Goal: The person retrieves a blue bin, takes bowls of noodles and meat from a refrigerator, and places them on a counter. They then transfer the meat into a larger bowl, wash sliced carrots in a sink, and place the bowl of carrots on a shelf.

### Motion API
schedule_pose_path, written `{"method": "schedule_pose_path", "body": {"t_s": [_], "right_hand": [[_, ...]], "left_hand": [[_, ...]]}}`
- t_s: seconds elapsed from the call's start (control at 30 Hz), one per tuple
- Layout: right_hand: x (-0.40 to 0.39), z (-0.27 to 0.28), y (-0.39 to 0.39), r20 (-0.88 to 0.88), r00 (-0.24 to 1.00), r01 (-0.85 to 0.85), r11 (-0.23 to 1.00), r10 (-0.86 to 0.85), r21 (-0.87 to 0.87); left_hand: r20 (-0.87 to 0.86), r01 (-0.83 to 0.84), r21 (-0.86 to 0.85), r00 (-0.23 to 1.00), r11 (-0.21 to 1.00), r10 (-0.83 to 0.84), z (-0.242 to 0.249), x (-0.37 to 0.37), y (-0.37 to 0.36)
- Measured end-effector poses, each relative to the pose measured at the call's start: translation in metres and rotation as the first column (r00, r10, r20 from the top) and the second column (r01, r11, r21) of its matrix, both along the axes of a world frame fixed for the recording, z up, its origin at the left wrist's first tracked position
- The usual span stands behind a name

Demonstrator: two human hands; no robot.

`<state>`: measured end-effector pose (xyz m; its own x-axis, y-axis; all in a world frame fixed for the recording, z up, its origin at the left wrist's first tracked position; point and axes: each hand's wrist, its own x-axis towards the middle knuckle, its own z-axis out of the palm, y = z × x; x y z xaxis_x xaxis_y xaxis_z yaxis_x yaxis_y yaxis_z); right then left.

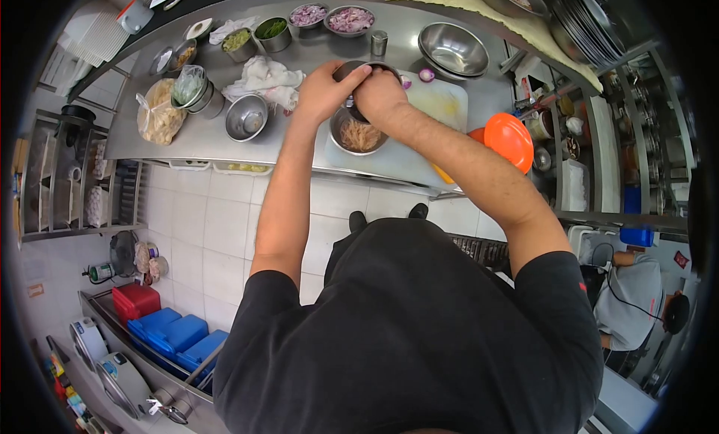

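My left hand (323, 92) is closed on the rim of a metal bowl (349, 68), its thumb across the near side. The bowl is tilted over another metal bowl, which holds pale brown shreds (359, 136). My right hand (380, 98) reaches into the tilted bowl with bent knuckles; its fingertips are hidden. Both hands are above a white cutting board (446, 104) with yellowish stains. Beside my right hand lie pieces of red onion (426, 75). A small metal shaker (379, 43) stands just beyond the hands.
Bowls of chopped red onion (350, 20) and greens (271, 29) line the counter's back. Left are a white cloth (262, 78), a metal bowl (246, 118) and a filled plastic bag (159, 112). Right are stacked metal bowls (453, 48) and an orange lid (509, 140). Another person (629, 299) stands behind.
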<state>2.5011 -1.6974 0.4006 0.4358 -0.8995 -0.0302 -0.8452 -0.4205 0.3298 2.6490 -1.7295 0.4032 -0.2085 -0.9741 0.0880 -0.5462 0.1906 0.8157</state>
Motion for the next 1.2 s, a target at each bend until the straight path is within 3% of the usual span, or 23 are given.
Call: {"method": "schedule_pose_path", "body": {"t_s": [0.23,0.33,0.43,0.63,0.73,0.83,0.9,1.0,1.13,1.2], "right_hand": [[-0.015,-0.02,-0.005,0.296,0.955,-0.08,0.969,0.007,0.233],[-0.013,0.009,0.001,0.317,0.94,-0.026,0.902,-0.125,0.432],[-0.019,-0.006,-0.011,0.393,0.912,-0.108,0.858,-0.115,0.502],[-0.023,-0.015,-0.002,0.539,0.821,-0.136,0.853,-0.188,0.504],[-0.029,-0.036,0.003,0.545,0.837,-0.213,0.894,-0.042,0.395],[-0.032,-0.026,0.016,0.402,0.914,-0.224,0.901,0.061,0.372],[-0.032,-0.03,0.017,0.421,0.905,-0.207,0.925,0.057,0.32],[-0.028,-0.019,0.015,0.447,0.893,-0.172,0.952,0.043,0.252],[-0.011,-0.016,0.002,0.582,0.813,-0.111,0.986,0.018,0.125],[-0.007,-0.021,-0.007,0.583,0.811,-0.113,0.962,-0.056,0.25]], "left_hand": [[0.063,0.013,-0.171,0.998,0.985,-0.002,-0.008,-0.007,0.006],[0.02,0.027,-0.178,1.0,0.984,-0.024,-0.015,-0.006,0.005],[0.032,0.032,-0.189,0.999,0.981,-0.026,-0.015,-0.008,0.005],[0.036,0.011,-0.229,0.999,0.973,-0.003,-0.034,-0.009,0.0],[0.061,-0.012,-0.232,0.998,0.973,0.027,-0.036,-0.003,-0.001],[0.018,-0.072,-0.282,0.997,0.957,0.08,-0.055,0.009,-0.013],[-0.049,-0.121,-0.318,0.993,0.941,0.111,-0.075,0.019,-0.028],[-0.264,-0.128,-0.132,0.96,0.983,0.09,-0.082,0.026,-0.033],[-0.269,-0.054,-0.119,0.963,0.991,0.02,-0.083,0.025,-0.031],[-0.225,-0.021,-0.206,0.974,0.978,-0.027,-0.077,0.02,-0.027]]}}
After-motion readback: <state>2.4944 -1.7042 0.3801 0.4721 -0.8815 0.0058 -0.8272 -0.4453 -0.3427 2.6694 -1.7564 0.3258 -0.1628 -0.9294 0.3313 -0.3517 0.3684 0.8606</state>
